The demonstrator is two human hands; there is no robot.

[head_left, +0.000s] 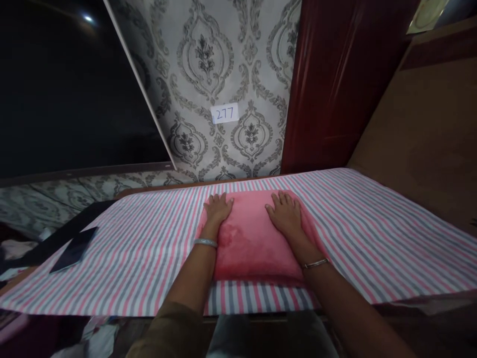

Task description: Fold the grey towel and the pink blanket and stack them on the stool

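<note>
A pink plush cushion (pixel 250 233) lies flat on a striped cloth (pixel 149 238) that covers the table. Near its far left corner rests my left hand (pixel 218 208), palm down with the fingers spread. My right hand (pixel 286 213) lies open on the far right part of the cushion, fingers pointing away from me. Neither hand grips the fabric. Darker, ruffled patches of pile show beside my left wrist and along the near edge.
A dark phone or tablet (pixel 74 250) lies on the cloth at the left. Behind it is a large black screen (pixel 74 89). A patterned wall with a "277" label (pixel 224 113) stands at the back, and a big cardboard box (pixel 428 124) at the right.
</note>
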